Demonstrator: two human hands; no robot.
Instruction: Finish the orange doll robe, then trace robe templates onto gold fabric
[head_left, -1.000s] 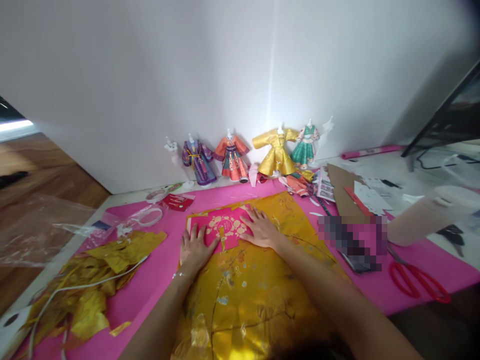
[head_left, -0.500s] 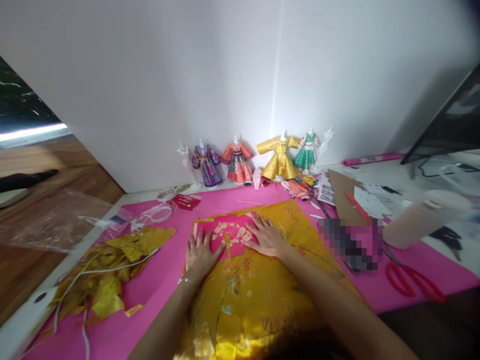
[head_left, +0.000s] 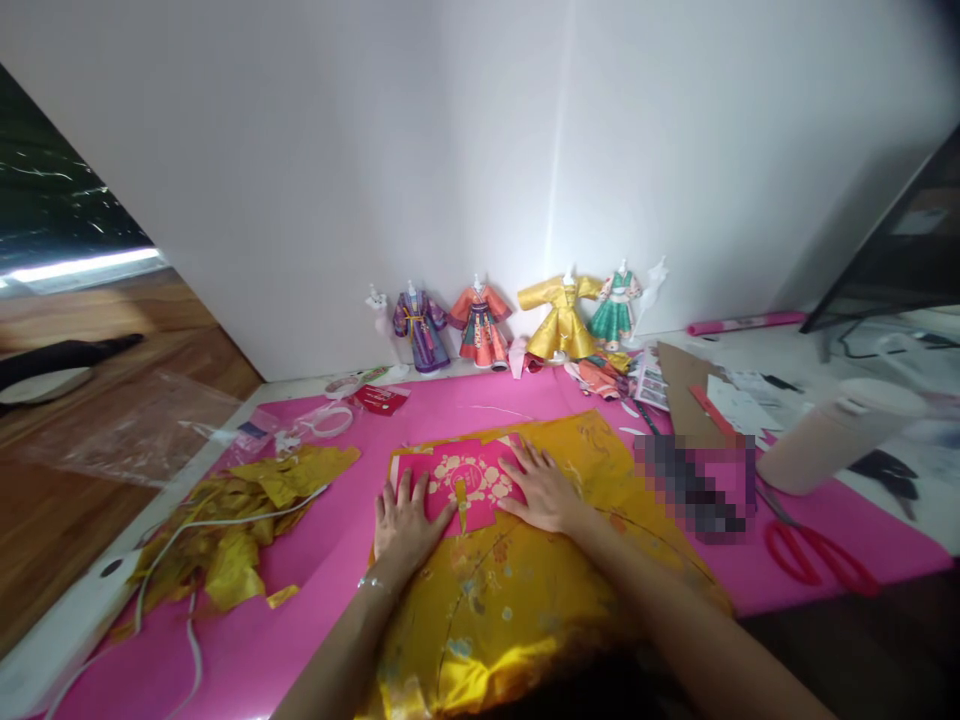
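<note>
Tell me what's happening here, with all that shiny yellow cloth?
Somebody has a left hand and a right hand spread on opposite ends of a pink card, which lies on the yellow cloth. Yellow scraps lie to the left, red-handled scissors to the right. Little mannequins in bright outfits stand behind.

Left hand [head_left: 409, 522] and right hand [head_left: 545, 490] spread flat, palms down and apart.
The left forearm [head_left: 343, 640] and right forearm [head_left: 679, 625] reach forward and angle inward, the right one leaning more; each thumb stretches out from its fingers toward the other hand.
</note>
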